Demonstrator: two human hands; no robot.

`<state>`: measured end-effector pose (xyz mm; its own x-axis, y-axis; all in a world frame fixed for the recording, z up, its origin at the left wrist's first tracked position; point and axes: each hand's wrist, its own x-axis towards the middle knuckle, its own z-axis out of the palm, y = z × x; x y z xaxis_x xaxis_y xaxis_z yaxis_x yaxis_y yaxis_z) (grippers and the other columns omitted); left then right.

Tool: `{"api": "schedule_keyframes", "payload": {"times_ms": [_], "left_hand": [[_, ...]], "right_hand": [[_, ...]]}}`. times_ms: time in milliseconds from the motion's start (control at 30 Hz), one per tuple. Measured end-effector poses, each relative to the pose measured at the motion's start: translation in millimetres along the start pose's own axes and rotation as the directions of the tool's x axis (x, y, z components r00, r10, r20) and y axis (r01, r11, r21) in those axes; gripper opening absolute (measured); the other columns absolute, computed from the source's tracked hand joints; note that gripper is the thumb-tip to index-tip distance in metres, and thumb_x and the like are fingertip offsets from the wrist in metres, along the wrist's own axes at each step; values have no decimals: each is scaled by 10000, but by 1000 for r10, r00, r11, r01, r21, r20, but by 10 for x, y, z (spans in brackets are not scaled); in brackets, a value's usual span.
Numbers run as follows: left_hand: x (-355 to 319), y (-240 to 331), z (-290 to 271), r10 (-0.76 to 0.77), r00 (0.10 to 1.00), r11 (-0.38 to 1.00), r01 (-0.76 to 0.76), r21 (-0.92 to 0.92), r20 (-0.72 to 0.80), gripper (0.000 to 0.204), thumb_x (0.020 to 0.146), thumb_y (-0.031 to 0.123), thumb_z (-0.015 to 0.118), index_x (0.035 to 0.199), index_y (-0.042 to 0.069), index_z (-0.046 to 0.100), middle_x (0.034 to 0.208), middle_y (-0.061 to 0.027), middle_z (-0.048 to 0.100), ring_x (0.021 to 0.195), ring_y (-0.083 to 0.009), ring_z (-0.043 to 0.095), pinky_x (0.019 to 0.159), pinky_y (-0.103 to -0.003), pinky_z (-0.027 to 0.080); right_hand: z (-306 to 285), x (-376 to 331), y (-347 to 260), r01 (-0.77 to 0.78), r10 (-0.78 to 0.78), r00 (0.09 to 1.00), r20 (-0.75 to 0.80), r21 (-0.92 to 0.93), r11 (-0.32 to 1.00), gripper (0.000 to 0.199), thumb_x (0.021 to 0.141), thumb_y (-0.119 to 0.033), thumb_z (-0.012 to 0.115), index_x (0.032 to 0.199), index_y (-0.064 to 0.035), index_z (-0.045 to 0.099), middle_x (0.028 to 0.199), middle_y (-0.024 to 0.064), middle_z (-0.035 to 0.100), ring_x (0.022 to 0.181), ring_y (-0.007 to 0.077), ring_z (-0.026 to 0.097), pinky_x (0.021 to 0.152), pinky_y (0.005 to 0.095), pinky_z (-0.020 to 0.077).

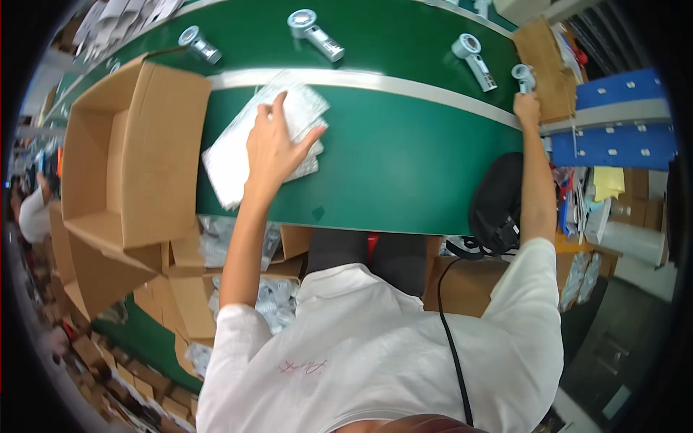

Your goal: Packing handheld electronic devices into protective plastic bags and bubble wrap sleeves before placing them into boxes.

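While the left hand (273, 144) spreads loosely over white packets (234, 162), the right hand (528, 108) has its grip clasped on a grey device (522, 73), whose round end juts beyond it toward the bench's (404, 159) far side.

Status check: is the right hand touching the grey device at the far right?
Touching. The head view shows the right hand closed around the lower end of the grey device.

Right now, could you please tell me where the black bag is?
In the head view, the black bag lies at the green table's near right corner, beside the right forearm.
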<state>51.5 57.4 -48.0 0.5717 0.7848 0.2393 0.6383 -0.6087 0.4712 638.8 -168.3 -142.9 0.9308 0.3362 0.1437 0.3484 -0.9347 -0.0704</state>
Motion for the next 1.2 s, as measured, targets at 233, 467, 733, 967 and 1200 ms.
{"api": "schedule_keyframes", "payload": {"times_ms": [233, 467, 733, 967, 1200], "left_hand": [[-287, -193, 84, 253, 967, 952, -241, 188, -41, 673, 792, 598, 739, 1111, 19, 617, 991, -161, 547, 828, -316, 554, 748, -450, 437], [-392, 30, 74, 3, 999, 901, 21, 433, -54, 558, 792, 514, 749, 980, -1, 646, 976, -171, 544, 842, -331, 529, 758, -460, 407], [-325, -408, 165, 243, 960, 914, -180, 364, -137, 289, 794, 271, 709, 856, -8, 663, 831, -164, 608, 710, -325, 556, 671, -423, 463], [-401, 386, -269, 247, 957, 951, -270, -153, -152, 108, 803, 91, 674, 848, -6, 671, 775, -135, 642, 641, -330, 583, 627, -398, 483], [-962, 1136, 984, 365, 931, 894, -350, -279, 5, 65, 839, 41, 670, 864, -18, 675, 805, -123, 686, 659, -222, 600, 628, -329, 494]], "right_hand": [[-1169, -1222, -40, -294, -140, 919, 367, 879, 376, 426, 1011, -389, 518, 1116, 19, 580, 880, 117, 662, 699, 171, 627, 616, 290, 509], [-1738, -2898, -314, -583, -483, 751, 451, 797, -161, 370, 1029, -300, 521, 1211, 21, 539, 884, 92, 639, 652, 114, 559, 596, 249, 477], [-2028, -3797, -145, -552, -603, 700, 382, 826, -118, 410, 1046, -263, 490, 1325, 37, 492, 922, 104, 629, 679, 121, 549, 638, 237, 464], [-1981, -3873, 33, -484, -598, 738, 312, 863, -147, 398, 1019, -168, 557, 1364, 18, 482, 1016, 112, 618, 764, 129, 569, 706, 240, 489], [-1342, -3878, -324, -379, -513, 813, 276, 920, -105, 427, 956, -54, 646, 1357, -9, 506, 1119, 115, 628, 882, 150, 604, 796, 272, 505]]}}
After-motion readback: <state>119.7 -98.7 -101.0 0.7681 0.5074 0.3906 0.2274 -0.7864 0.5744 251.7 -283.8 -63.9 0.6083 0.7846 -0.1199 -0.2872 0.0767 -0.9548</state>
